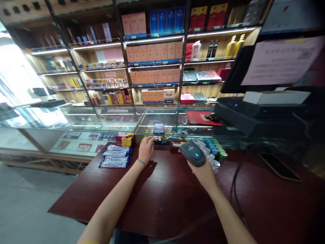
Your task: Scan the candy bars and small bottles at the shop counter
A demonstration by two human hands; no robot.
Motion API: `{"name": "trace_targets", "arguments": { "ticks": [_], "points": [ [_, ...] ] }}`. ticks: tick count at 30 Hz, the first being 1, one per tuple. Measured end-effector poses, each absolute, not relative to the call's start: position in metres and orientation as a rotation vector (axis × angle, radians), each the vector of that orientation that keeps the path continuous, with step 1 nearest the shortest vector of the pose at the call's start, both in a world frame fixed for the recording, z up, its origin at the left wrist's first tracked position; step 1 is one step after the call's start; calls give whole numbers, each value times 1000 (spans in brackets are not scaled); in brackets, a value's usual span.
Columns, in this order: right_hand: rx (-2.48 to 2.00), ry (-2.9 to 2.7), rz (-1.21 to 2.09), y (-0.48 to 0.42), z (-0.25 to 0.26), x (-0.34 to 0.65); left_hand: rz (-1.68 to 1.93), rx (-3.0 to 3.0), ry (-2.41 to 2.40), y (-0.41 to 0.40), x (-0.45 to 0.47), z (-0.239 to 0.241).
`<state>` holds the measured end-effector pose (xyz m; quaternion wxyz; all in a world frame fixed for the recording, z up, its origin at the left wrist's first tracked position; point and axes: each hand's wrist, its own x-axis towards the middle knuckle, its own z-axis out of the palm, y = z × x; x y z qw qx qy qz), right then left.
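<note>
My right hand (204, 173) is closed round the handle of a black barcode scanner (193, 153) with a blue light on top, held a little above the dark red wooden counter (162, 196). My left hand (146, 149) reaches forward to the counter's far edge. Its fingers curl at a small item under the glass edge, and what they touch is hidden. A phone (159, 127) with a lit screen lies on the glass top just beyond that hand. Blue and white packets (116, 156) are stacked to the left of my left hand.
A stack of red and yellow packs (125, 139) sits behind the blue packets. Small bottles with coloured caps (213, 150) stand right of the scanner. A black till and monitor (256, 112) fill the right side, with a dark cable (235, 189) and a dark phone (279, 166). Shelves of boxed goods (154, 54) line the back wall.
</note>
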<state>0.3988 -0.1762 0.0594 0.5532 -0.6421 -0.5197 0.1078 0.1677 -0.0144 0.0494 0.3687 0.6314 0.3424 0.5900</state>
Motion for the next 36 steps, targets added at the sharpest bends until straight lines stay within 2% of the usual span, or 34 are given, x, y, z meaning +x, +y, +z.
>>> {"name": "trace_targets", "arguments": {
  "ticks": [6, 12, 16, 21, 27, 31, 36],
  "points": [
    [-1412, -1275, 310, -168, 46, 376, 1582, 2114, 1207, 20, 82, 55],
    [-1479, -1341, 407, -167, 42, 355, 1450, 2247, 1359, 43, 29, 47],
    [-1510, -1417, 445, -171, 45, 341, 1330, 2294, 1396, 48, 16, 39],
    [-1552, -1485, 439, -171, 44, 334, 1387, 2251, 1356, 50, 12, 37],
    [-1577, -1564, 436, -162, 38, 346, 1151, 2582, 1573, 39, 10, 45],
    [-1591, -1567, 366, -158, 37, 358, 1426, 2472, 1506, 19, 27, 47],
    [-1594, -1588, 273, -157, 40, 370, 1847, 1738, 1339, -6, 84, 48]
  ]
}}
